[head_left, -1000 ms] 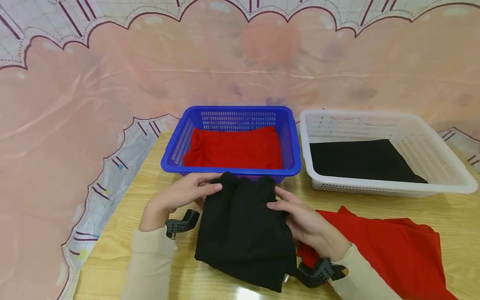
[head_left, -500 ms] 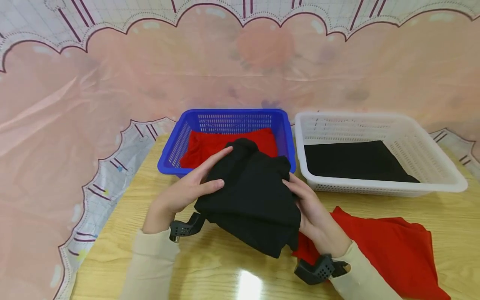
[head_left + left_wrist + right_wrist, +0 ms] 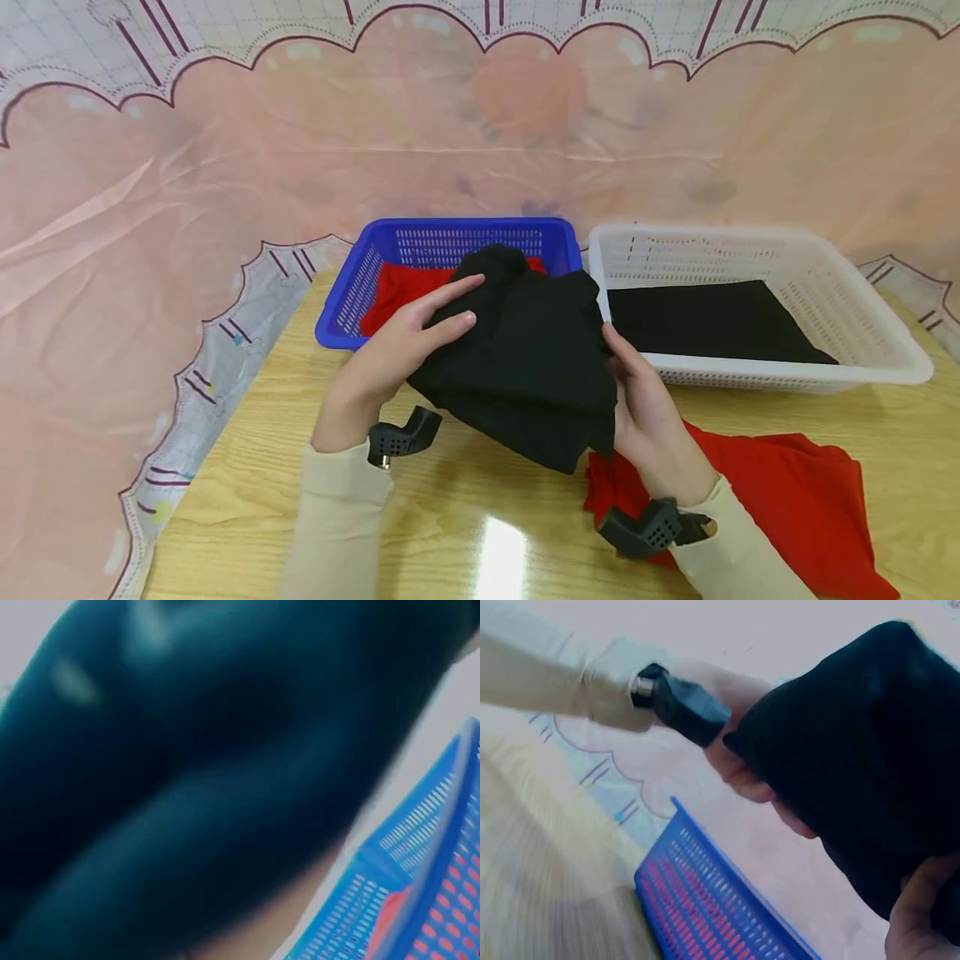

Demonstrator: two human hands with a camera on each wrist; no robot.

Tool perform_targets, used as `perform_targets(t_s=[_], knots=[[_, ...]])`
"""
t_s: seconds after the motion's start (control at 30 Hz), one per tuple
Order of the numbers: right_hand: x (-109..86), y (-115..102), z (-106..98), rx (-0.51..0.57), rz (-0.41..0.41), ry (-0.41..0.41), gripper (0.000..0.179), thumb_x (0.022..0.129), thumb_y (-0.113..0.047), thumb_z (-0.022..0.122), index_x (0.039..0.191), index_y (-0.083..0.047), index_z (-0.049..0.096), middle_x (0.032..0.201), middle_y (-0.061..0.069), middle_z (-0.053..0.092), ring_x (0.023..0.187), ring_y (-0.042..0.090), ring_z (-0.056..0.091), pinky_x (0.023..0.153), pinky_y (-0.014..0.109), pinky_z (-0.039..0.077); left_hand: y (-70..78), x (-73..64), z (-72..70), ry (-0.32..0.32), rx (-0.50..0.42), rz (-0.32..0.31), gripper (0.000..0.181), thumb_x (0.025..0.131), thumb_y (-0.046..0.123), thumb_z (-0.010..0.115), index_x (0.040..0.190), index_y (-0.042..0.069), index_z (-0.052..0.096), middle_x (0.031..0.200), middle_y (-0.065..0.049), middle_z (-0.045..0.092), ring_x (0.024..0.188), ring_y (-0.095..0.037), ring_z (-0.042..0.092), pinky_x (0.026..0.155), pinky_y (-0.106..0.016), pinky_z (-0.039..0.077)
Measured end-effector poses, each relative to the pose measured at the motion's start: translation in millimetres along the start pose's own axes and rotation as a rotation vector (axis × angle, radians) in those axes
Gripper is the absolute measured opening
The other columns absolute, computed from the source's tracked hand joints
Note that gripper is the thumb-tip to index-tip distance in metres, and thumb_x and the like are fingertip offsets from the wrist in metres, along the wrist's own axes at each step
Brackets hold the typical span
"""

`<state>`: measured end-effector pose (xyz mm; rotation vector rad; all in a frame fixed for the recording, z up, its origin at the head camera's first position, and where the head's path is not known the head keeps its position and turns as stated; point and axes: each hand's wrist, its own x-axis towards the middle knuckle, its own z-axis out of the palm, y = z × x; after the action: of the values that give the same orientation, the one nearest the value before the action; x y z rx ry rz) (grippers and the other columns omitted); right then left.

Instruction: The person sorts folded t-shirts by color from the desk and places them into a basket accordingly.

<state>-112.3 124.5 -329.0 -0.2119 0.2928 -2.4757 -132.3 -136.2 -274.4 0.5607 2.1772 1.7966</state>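
Both hands hold a folded black cloth (image 3: 525, 367) raised over the table, its front edge drooping. The left hand (image 3: 405, 346) grips its left side, thumb and index finger on top and the other fingers hidden beneath. On the right side, the right hand (image 3: 651, 417) grips the cloth's edge, most of its fingers out of sight underneath. In the head view the cloth overlaps the front of a blue basket (image 3: 465, 223) with a red cloth (image 3: 401, 287) inside. Dark cloth (image 3: 225, 772) fills most of the left wrist view, blurred. Fingers (image 3: 746, 784) show under the cloth in the right wrist view.
To the right of the blue basket stands a white basket (image 3: 750, 369) with a flat black cloth (image 3: 697, 321) in it. Another red cloth (image 3: 787, 492) lies spread on the wooden table (image 3: 240, 500), partly under the right forearm. A patterned sheet (image 3: 300, 150) hangs behind.
The hands have lifted the black cloth from low in front of the blue basket, moving it forward and slightly right. It now covers part of the basket in the head view.
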Motion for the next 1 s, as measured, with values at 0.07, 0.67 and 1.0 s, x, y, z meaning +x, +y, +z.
perform_targets(t_s=[0.07,0.67,1.0], knots=[[2.3,-1,0,0.021,-0.003,-0.006,0.036,0.097,-0.029,0.035,0.09,-0.003,0.058,0.086,0.006,0.057,0.08,0.017,0.054,0.077,0.026,0.046,6.8,1.7,0.0,0.032,-0.059,-0.002,0.046,0.092,0.027,0.049,0.136,0.025,0.038,0.137,0.005,0.035,0.113,-0.019,0.049,0.091,-0.034,0.041],[16.3,-37,24,0.09,-0.128,-0.141,0.032,0.096,-0.031,0.037,0.107,-0.003,0.047,0.1,0.011,0.055,0.092,0.023,0.051,0.085,0.033,0.043,17.9,42.5,17.2,0.218,-0.517,0.225,0.042,0.091,0.025,0.05,0.131,0.015,0.046,0.131,-0.005,0.045,0.11,-0.025,0.051,0.086,-0.032,0.045],[21.7,-47,37,0.125,-0.174,-0.132,0.036,0.094,-0.028,0.045,0.078,0.002,0.057,0.064,0.01,0.049,0.069,0.026,0.052,0.063,0.035,0.041,14.2,59.0,41.3,0.317,-0.698,0.283,0.042,0.09,0.025,0.05,0.131,0.018,0.046,0.133,-0.001,0.043,0.117,-0.023,0.045,0.094,-0.037,0.039]])
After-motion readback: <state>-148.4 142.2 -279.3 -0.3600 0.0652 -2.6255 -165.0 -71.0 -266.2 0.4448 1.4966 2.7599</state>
